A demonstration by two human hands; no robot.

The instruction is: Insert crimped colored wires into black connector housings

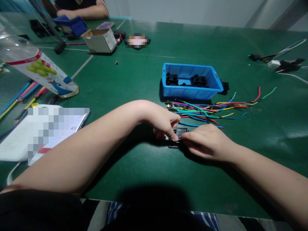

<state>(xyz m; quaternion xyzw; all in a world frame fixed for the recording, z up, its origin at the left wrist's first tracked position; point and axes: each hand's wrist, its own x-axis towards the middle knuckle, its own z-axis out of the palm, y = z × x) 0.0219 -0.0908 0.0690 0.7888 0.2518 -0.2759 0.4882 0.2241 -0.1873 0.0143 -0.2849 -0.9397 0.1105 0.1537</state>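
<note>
Low on the green table, a small black plastic part [181, 131] lies between my hands. My left hand [166, 123] is closed on its left side, with the thumb pressed down on it. Fingers pinched together, my right hand [208, 141] touches the part's right side; whatever small thing it pinches is too hidden to name. Just beyond my hands lies a bundle of coloured wires [207, 109] with metal terminals at the left end. Behind the wires, a blue bin [192, 93] holds several black plastic parts [198, 80].
A bottle [48, 72], a phone [60, 134] and thick cables [26, 93] occupy the left of the green table [134, 77]. A white box [102, 41] and a dark blue bin [72, 25] stand farther back, near another person's arm [84, 12]. Cords [286, 64] lie at right.
</note>
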